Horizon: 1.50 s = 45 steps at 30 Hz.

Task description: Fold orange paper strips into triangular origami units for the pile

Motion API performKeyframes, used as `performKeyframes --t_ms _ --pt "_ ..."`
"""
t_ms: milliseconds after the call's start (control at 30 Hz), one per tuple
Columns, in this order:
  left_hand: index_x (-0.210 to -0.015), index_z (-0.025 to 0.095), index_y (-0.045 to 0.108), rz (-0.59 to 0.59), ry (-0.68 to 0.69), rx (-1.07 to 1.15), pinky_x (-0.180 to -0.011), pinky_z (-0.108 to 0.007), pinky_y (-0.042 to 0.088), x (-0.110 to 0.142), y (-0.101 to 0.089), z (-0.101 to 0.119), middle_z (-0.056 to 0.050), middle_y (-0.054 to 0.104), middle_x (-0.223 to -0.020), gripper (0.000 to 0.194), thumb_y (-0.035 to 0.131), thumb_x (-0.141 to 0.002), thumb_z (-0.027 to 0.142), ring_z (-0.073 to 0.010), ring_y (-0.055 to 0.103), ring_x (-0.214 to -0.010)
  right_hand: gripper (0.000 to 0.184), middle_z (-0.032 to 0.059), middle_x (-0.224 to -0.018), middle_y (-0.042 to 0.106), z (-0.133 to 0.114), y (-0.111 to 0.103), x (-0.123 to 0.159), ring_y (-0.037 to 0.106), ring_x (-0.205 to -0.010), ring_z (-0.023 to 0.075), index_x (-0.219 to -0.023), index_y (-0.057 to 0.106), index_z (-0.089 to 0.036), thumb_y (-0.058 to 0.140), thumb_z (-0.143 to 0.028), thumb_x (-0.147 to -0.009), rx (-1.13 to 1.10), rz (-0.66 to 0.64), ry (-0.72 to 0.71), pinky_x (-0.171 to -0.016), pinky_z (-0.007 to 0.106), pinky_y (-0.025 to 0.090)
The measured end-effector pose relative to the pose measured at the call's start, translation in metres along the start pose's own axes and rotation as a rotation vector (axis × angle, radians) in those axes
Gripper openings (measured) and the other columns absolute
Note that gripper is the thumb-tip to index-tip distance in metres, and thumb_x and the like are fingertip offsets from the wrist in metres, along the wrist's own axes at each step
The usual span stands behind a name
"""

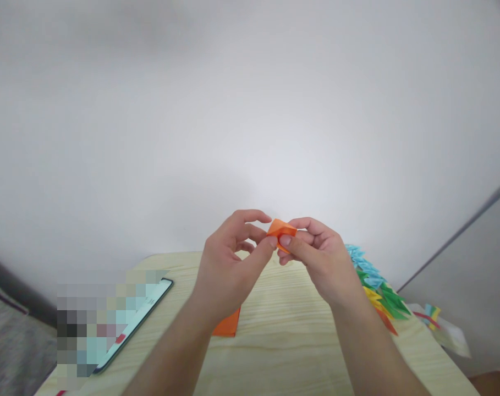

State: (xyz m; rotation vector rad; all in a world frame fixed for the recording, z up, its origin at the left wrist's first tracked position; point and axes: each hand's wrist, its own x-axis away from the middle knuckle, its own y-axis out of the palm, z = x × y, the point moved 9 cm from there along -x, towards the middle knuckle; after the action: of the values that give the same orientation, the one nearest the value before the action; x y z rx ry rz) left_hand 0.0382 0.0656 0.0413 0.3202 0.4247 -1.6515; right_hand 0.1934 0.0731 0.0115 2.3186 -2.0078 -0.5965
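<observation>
Orange paper [279,226], small and folded, is held up above the far part of the table [283,335], in front of the wall [250,110]. From my remote seat, I see my right hand [330,256] gripping it, the thumb pressed on its face and fingers behind its right side. My left hand [229,261] pinches the left edge, the thumb at the lower corner and a finger behind; its index finger is raised, apart from the sheet.

To handle these folds well, I would let the right thumb anchor the layers while the left fingertips line up the edge. I judge that light pressure near the corner comes first, then a firm run of the thumb along the crease; squeezing too early could skew the layers or crumple so small a piece. The right thumb covers part of the face, so I cannot tell how every fold lies.

Below, a flat orange piece [227,325] lies on the table, partly behind the left forearm. A phone [130,327] is at the left, and blue, green and yellow folded pieces [377,286] sit at the right.
</observation>
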Motion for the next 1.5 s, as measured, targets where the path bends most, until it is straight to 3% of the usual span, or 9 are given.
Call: performKeyframes --t_ms 133,300,467,600,833,967,1100,1367,1500 --pt "-0.103 0.025 0.069 0.045 0.050 -0.062 -0.068 -0.026 0.051 0.000 -0.001 -0.001 0.000 0.075 -0.088 0.013 0.073 -0.091 0.023 -0.0157 0.070 -0.080 0.024 -0.0008 -0.071 0.078 -0.003 0.006 0.005 0.075 -0.067 0.0179 -0.106 0.069 -0.021 0.081 -0.030 -0.087 0.057 -0.010 -0.001 -0.073 0.032 0.062" --pt "-0.101 0.027 0.074 0.066 0.118 -0.120 -0.075 -0.024 0.054 0.000 -0.003 0.003 0.004 0.076 -0.089 0.019 0.068 -0.091 0.013 -0.0132 0.070 -0.085 0.025 -0.0020 -0.067 0.077 -0.013 0.003 0.009 0.077 -0.067 0.0186 -0.114 0.066 -0.022 0.072 -0.020 -0.090 0.148 0.026 -0.077 -0.077 0.034 0.062" --pt "-0.100 0.029 0.080 -0.004 0.081 -0.006 -0.078 -0.025 0.056 0.000 -0.003 0.000 0.002 0.080 -0.099 0.013 0.073 -0.093 0.022 -0.0154 0.073 -0.092 0.030 -0.0012 -0.075 0.078 -0.008 0.003 0.005 0.076 -0.064 0.0173 -0.119 0.063 -0.025 0.071 -0.019 -0.091 0.058 -0.021 -0.037 -0.071 0.032 0.063" --pt "-0.103 0.030 0.082 -0.083 0.077 0.089 -0.076 -0.022 0.056 0.000 -0.001 0.001 0.001 0.080 -0.099 0.015 0.074 -0.093 0.022 -0.0144 0.072 -0.093 0.019 0.0007 -0.079 0.079 -0.005 0.005 0.004 0.075 -0.064 0.0161 -0.112 0.066 -0.024 0.070 -0.021 -0.093 -0.036 -0.076 0.007 -0.068 0.030 0.062" --pt "-0.103 0.029 0.082 -0.080 0.066 0.015 -0.079 -0.025 0.055 0.000 -0.001 0.002 0.000 0.080 -0.100 0.018 0.071 -0.094 0.018 -0.0155 0.072 -0.094 0.013 0.0048 -0.078 0.080 -0.001 0.008 0.002 0.077 -0.064 0.0212 -0.106 0.066 -0.021 0.063 -0.024 -0.094 -0.158 -0.108 0.080 -0.066 0.035 0.064" --pt "-0.105 0.030 0.082 -0.098 0.092 0.012 -0.081 -0.027 0.054 0.001 0.000 0.005 0.001 0.079 -0.101 0.023 0.068 -0.095 0.015 -0.0154 0.071 -0.093 0.020 0.0014 -0.072 0.079 0.000 0.006 0.003 0.078 -0.064 0.0209 -0.110 0.065 -0.022 0.073 -0.029 -0.094 -0.093 -0.095 0.080 -0.069 0.034 0.063" --pt "-0.108 0.030 0.082 -0.138 0.103 0.034 -0.081 -0.026 0.054 0.002 0.001 0.005 0.001 0.078 -0.100 0.021 0.068 -0.096 0.019 -0.0143 0.070 -0.093 0.029 0.0015 -0.081 0.081 -0.002 0.006 0.005 0.078 -0.067 0.0196 -0.120 0.063 -0.024 0.076 -0.029 -0.094 -0.025 -0.102 0.042 -0.076 0.036 0.061" --pt "-0.111 0.030 0.077 -0.074 0.097 0.063 -0.080 -0.026 0.055 0.000 -0.005 0.000 0.000 0.076 -0.102 0.018 0.074 -0.094 0.024 -0.0151 0.069 -0.094 0.032 -0.0007 -0.074 0.078 -0.019 0.006 0.010 0.074 -0.073 0.0196 -0.123 0.063 -0.025 0.076 -0.033 -0.095 0.125 -0.020 -0.121 -0.080 0.038 0.057" --pt "-0.116 0.030 0.074 -0.058 0.099 0.032 -0.085 -0.031 0.055 0.001 -0.005 0.000 -0.002 0.075 -0.103 0.021 0.071 -0.096 0.026 -0.0173 0.068 -0.095 0.035 -0.0010 -0.081 0.078 -0.013 0.008 0.008 0.074 -0.075 0.0169 -0.120 0.068 -0.025 0.083 -0.029 -0.088 0.069 -0.059 -0.064 -0.079 0.033 0.057"
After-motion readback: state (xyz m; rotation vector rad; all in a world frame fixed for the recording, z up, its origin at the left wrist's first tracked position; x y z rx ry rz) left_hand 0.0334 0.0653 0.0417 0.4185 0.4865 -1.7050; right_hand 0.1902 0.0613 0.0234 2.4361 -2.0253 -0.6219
